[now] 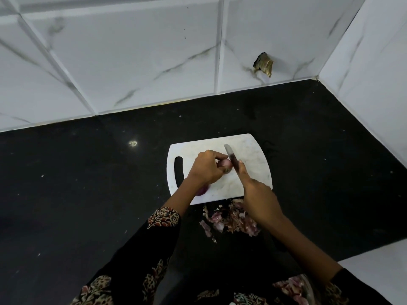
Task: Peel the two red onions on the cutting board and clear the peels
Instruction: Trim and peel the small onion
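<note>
head view: all of what follows is seen from above, looking forward and down.
wall: white marble-look tiles with grey veins behind the table, and a second tiled face on the right; one tile has a broken hole.
table: black, speckled, carrying the board and the peels.
cutting board: white, with a handle slot on its left side, lying flat near the middle of the table.
peel pile: pink and brown onion skins heaped on the table just beside the board's near edge, partly under the right forearm.
left hand: fingers curled round the onion, grip clamped on it, over the board.
right hand: grip clamped on the knife handle, index finger stretched along the blade's back.
knife: blade tilted, its edge touching the right side of the held onion.
onion: pale pink, on the board between the two hands.
second onion: purple, on the board's near left part, mostly hidden under the left wrist.
sleeves: black with a floral pattern.
</note>
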{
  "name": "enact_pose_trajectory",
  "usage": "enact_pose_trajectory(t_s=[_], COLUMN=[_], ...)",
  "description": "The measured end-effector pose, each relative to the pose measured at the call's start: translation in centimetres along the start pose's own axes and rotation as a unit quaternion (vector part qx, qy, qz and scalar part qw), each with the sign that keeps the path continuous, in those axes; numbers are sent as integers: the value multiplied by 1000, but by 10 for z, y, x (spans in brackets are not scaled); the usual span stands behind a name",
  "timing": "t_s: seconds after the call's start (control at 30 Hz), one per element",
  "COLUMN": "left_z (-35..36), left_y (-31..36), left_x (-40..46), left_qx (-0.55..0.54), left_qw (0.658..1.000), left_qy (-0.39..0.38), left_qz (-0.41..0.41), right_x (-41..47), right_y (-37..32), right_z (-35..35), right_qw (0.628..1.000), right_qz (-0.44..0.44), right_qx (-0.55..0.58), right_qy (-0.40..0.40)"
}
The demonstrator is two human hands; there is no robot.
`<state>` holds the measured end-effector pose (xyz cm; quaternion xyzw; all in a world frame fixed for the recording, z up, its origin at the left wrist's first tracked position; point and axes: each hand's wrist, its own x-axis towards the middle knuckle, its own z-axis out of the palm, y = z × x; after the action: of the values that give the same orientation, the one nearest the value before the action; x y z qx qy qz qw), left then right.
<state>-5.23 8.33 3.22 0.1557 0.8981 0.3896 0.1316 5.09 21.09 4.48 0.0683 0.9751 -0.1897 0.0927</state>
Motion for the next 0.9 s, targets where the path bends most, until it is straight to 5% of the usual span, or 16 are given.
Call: enact_pose_trajectory(t_s=[0.9], left_z=[8], left_y=[-2], left_x=[6], left_qx=[19], left_qw=[999], left_qy=[10], left_qz=[32], right_x=[-7], right_y=[0], right_z=[19], right_qw=[999], right_qz=[46], right_qx=[26], right_qy=[11])
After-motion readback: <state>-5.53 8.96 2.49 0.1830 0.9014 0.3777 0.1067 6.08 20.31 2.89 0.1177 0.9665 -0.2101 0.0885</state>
